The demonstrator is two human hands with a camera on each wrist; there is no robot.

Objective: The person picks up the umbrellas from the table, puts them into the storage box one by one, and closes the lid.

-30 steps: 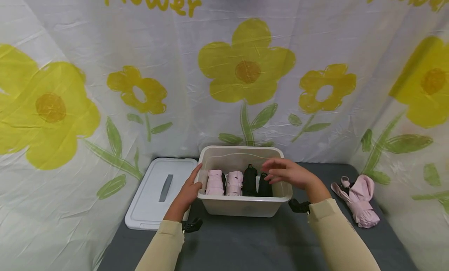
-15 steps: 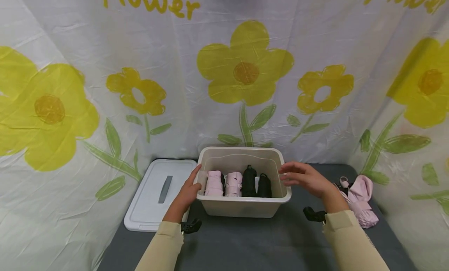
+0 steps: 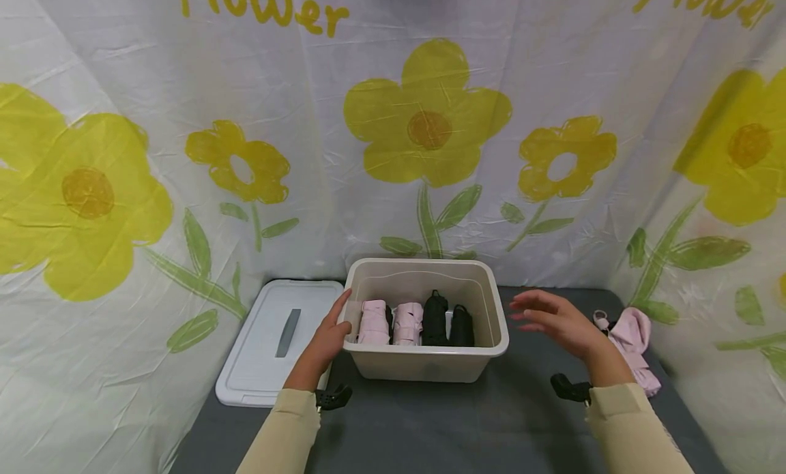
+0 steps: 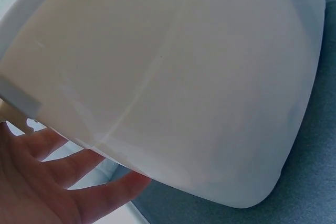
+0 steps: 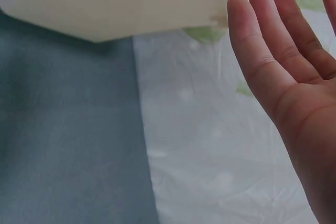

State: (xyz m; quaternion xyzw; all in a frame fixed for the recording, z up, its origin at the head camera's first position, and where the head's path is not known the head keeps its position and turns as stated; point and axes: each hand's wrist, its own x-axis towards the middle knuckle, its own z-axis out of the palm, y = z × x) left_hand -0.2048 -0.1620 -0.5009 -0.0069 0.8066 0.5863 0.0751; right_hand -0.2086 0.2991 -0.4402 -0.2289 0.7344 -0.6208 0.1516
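A beige plastic storage box (image 3: pixel 424 365) stands open on the grey table. Inside it are a pink folded umbrella (image 3: pixel 373 322), a second pink one (image 3: pixel 408 324), a tall black folded umbrella (image 3: pixel 435 319) and a shorter black one (image 3: pixel 462 326), side by side. My left hand (image 3: pixel 322 344) rests at the box's left rim, index finger and thumb stretched toward it. In the left wrist view, its fingers (image 4: pixel 115 192) lie nearly straight against the box's outer side. My right hand (image 3: pixel 561 324) hovers right of the box, holding nothing, its fingers loosely extended.
A white lid (image 3: pixel 258 365) with a grey handle lies flat left of the box. Another pink folded umbrella (image 3: pixel 632 334) lies at the table's right, partly hidden by my right forearm. A flower-printed curtain (image 3: pixel 325 208) hangs close behind and at both sides.
My right hand has drawn back from over the black umbrellas and moved right, out of the box. The left hand keeps its place at the left rim.
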